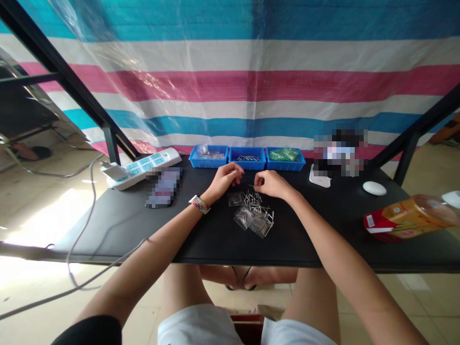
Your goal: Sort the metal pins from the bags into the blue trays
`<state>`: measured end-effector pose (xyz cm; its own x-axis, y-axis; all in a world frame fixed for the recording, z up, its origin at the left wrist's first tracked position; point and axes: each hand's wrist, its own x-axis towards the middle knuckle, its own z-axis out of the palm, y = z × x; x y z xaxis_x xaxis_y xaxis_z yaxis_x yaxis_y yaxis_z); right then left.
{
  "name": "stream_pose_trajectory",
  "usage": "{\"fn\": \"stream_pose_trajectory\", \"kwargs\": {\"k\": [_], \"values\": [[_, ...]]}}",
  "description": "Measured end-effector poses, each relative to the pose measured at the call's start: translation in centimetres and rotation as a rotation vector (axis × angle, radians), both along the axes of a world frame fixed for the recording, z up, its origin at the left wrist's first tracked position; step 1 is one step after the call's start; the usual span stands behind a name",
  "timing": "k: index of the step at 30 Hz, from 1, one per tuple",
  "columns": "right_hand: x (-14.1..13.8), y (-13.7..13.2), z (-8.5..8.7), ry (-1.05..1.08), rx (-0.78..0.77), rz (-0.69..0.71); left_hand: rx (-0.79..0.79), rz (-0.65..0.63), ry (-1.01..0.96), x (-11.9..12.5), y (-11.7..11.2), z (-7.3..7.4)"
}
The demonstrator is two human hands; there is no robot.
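My left hand [224,179] hovers just in front of the blue bins, its fingers loosely curled; whatever they may hold is hidden. Beside it, my right hand [271,183] pinches a thin metal pin [251,186] between thumb and fingertips. Below both hands lies a loose pile of thin metal pins [254,200] on the black table. Small clear plastic bags [258,221] with metal pieces inside rest at the near side of the pile. Another clear bag [235,199] lies to its left.
Three blue bins stand in a row: clear bags in the left bin [208,163], metal pins in the middle bin [247,166], green packets in the right bin [285,166]. Around them are a power strip [143,168], a phone [164,188], a white mouse [374,188] and a bottle [409,218].
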<state>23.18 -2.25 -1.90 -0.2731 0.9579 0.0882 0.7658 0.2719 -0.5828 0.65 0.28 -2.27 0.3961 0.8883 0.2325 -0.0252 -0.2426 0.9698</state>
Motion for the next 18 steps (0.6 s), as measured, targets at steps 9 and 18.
{"fn": "stream_pose_trajectory", "kwargs": {"k": [9, 18], "values": [[0.0, 1.1, -1.4, 0.553, 0.029, 0.11, 0.01, 0.028, 0.16, 0.6, -0.2, -0.3], [-0.9, 0.5, -0.5, 0.729, 0.021, 0.084, 0.018, -0.004, 0.163, 0.5, -0.4, 0.2]]}}
